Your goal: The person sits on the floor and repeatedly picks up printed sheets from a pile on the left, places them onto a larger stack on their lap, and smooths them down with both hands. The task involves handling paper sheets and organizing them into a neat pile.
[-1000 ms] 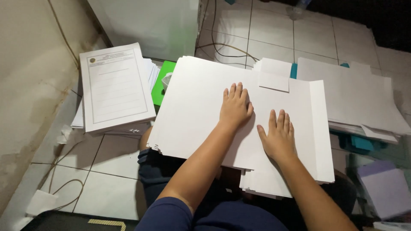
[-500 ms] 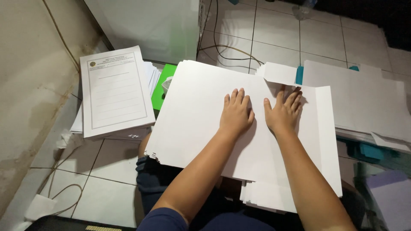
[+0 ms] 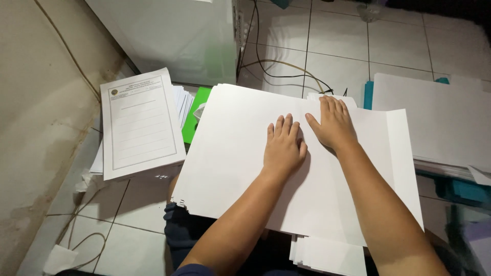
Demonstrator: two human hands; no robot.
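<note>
A pale tiled floor [image 3: 337,51] fills the scene, seen from above by a person seated on it with a broad stack of large white sheets [image 3: 240,153] resting across the lap. The stack is the biggest thing in reach: its top sheet lies flat, its left edge shows many layers slightly fanned, and a narrower strip of paper runs along its right side. Behind it stands a white box-like cabinet [image 3: 174,36], with dark cables [image 3: 276,66] trailing over the tiles beside it. To the right, a second spread of white sheets [image 3: 434,117] lies on top of teal-coloured material, well apart from the hands. To the left, against a stained beige wall [image 3: 36,128], sits a smaller pile of printed forms [image 3: 138,125] with ruled lines and a small emblem at the top corner; a bright green sheet [image 3: 193,115] peeks out between that pile and the lap stack.

Both hands rest palm down on the top sheet. The left hand [image 3: 283,148] lies near the middle of the stack, fingers straight and held close together, gripping nothing. The right hand [image 3: 333,125] lies just beside it and nearer the far edge, fingers likewise extended and flat; its fingertips appear to reach the sheet's upper border, though the white-on-white edges make that hard to confirm. The two hands are close but not touching.
</note>
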